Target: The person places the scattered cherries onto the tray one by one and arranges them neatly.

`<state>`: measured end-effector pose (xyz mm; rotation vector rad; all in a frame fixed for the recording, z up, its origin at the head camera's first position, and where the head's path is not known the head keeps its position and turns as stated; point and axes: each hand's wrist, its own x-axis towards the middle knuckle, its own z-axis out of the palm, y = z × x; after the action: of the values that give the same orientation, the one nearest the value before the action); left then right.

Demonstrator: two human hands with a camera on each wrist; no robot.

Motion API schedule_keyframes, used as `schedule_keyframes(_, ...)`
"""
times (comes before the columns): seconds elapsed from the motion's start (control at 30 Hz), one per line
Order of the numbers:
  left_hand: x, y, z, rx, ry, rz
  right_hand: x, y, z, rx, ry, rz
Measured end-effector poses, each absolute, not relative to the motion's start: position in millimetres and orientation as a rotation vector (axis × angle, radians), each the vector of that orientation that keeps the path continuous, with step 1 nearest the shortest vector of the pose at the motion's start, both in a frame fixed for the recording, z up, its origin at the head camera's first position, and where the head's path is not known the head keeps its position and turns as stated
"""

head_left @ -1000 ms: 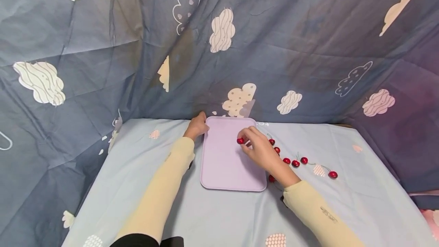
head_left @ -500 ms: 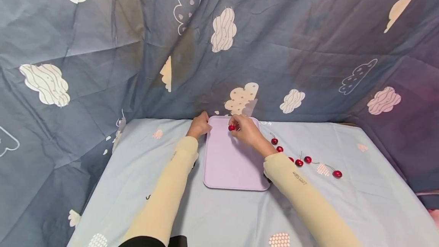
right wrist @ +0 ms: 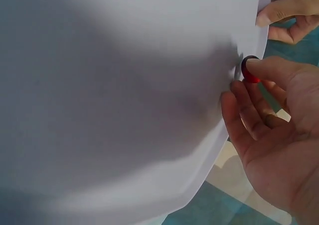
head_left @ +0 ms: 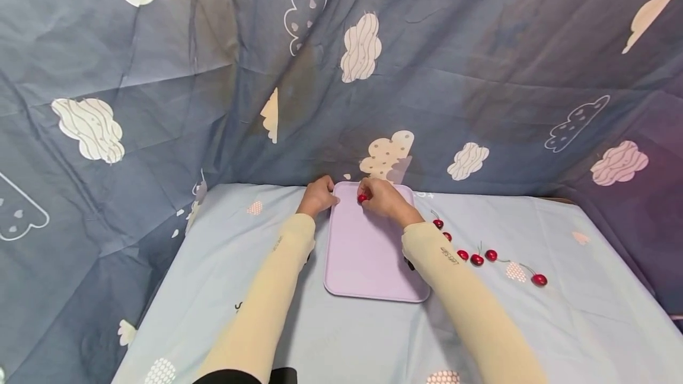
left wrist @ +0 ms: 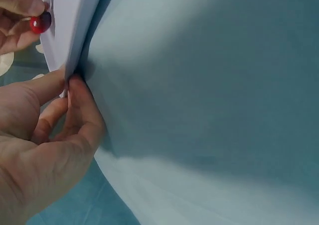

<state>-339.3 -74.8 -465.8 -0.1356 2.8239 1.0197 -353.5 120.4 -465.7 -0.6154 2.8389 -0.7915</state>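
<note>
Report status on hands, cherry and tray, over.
Left hand pinches tray edge. Right hand pinches cherry over tray's far end. Other cherries lie right of tray, not in the way.

tray (head_left: 368, 259) on cloth (head_left: 581, 325), loose cherries (head_left: 477, 259) at right

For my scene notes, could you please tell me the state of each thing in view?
Tablecloth: spread, creased
Tray: lying on the tablecloth
Left hand: pinching the tray's edge
Held cherry: near the tray's far end, contact unclear
Right hand: pinching the held cherry
Loose cherries: six visible, on the tablecloth
Sleeves: down to the wrists
Backdrop: hanging, creased
</note>
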Motion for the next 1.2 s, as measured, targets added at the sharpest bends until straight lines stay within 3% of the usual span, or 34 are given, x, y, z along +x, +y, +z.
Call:
schedule_keyframes(0.73, -339.5, -71.7, -475.2, -0.151, 2.914, 0.991, -365.4, 116.3, -470.4, -0.592, 2.861, -0.780)
schedule_keyframes(1.0, -340.6, -71.8, -478.4, -0.172, 2.904, 0.986, -348.1, 130.4, -461.1, -0.674, 2.866, -0.762)
schedule_keyframes(1.2, -342.2, -72.7, -478.3, -0.164, 2.899, 1.000, -312.1, 160.3, -440.3, -0.772, 2.944, -0.706)
